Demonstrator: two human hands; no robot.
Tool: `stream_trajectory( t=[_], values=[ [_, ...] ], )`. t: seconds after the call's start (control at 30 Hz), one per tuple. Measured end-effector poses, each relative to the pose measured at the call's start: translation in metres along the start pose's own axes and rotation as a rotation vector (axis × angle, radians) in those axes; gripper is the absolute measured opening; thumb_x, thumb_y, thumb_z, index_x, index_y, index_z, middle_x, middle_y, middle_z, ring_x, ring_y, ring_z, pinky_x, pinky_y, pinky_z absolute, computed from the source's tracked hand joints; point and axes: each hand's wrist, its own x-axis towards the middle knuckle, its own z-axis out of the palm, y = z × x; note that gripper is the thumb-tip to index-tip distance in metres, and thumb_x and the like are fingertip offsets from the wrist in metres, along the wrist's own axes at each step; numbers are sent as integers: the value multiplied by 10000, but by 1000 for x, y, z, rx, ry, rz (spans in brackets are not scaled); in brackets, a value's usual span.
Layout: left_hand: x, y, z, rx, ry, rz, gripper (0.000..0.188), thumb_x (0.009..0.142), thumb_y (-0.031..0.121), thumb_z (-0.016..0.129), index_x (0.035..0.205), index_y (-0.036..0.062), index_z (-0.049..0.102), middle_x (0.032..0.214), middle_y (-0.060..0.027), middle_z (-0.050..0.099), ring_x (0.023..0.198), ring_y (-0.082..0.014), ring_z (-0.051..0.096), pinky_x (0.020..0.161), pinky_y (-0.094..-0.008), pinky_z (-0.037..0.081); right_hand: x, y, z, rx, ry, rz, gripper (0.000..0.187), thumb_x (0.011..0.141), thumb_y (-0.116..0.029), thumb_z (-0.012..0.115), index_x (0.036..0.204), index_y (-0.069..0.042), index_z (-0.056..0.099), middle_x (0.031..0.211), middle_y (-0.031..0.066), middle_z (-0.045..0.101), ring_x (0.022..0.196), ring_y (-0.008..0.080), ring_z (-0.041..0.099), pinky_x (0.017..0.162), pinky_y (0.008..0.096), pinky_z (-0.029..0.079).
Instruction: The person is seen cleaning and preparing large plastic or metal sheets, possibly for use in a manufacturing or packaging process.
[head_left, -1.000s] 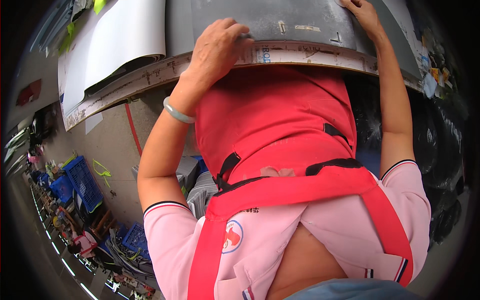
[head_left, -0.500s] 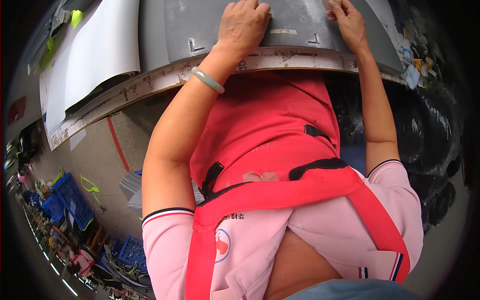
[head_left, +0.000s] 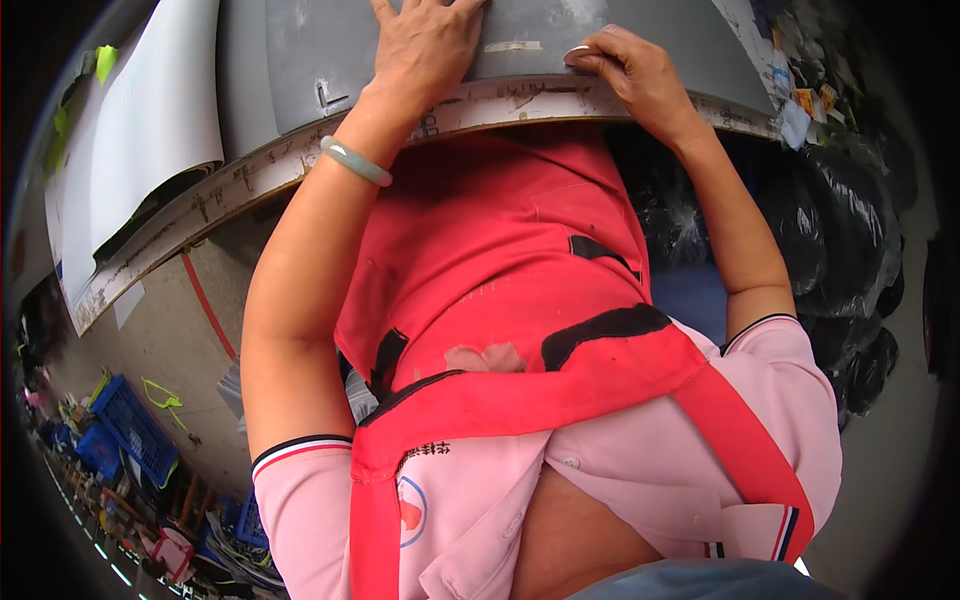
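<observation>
My left hand (head_left: pixel 428 45) lies with fingers spread on a dark grey board (head_left: pixel 535 25) at the top of the view; some of its fingertips are cut off by the frame's edge. That board has an L-shaped slot (head_left: pixel 328 97) near its corner and a strip of pale tape (head_left: pixel 512 46). By the board's near right part, my right hand (head_left: pixel 640 80) pinches a small, flat, white-edged piece (head_left: pixel 576 54) between thumb and fingers. Its exact kind is too small to make out. Under the board lies a larger grey sheet (head_left: pixel 690 45).
A curled white sheet (head_left: pixel 160 110) lies on the worktable's left; the table's worn edge (head_left: pixel 240 165) runs in front of me. Black plastic bags (head_left: pixel 835 220) stand at right below the table. Blue crates (head_left: pixel 135 425) and clutter sit on the floor at far left.
My right hand has come nearer and to the left, toward the table's front edge, and the white-edged piece now shows in it. My left hand's fingers have spread out. The whole view has shifted.
</observation>
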Motion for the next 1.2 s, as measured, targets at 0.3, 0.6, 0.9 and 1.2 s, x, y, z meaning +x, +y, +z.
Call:
stream_trajectory(
  t=[0.3, 0.6, 0.9, 1.2],
  values=[
    [-1, -1, 0, -3, 1, 0, 271, 991, 244, 588, 1222, 136, 677, 1314, -141, 584, 1330, -342, 499, 1106, -676, 342, -7, 1, -2, 204, 68, 355, 245, 1002, -222, 668, 1153, -30, 648, 822, 2, 652, 659, 53, 566, 601, 242, 489],
    [5, -8, 3, 4, 45, 38, 285, 983, 236, 586, 1232, 131, 676, 1320, -143, 589, 1327, -345, 506, 1119, -681, 326, 18, 11, -24, 220, -188, 489, 274, 992, -247, 661, 1169, -45, 604, 766, 3, 625, 601, 55, 558, 524, 232, 473],
    [-8, -13, 20, 17, 44, 41, 348, 982, 251, 600, 1324, 203, 645, 1383, -105, 545, 1397, -338, 443, 1121, -775, 242, 107, 52, -21, 35, 132, 310, 269, 967, -284, 676, 1057, -35, 723, 849, 44, 706, 777, 136, 660, 738, 332, 534],
    [-2, -9, 14, 25, 31, 18, 347, 976, 210, 619, 1322, 220, 648, 1394, -75, 544, 1401, -312, 462, 1138, -718, 263, 182, 104, -4, -194, 261, -82, 189, 952, -205, 663, 923, -18, 675, 837, 108, 677, 752, 229, 635, 709, 365, 514]
  ],
)
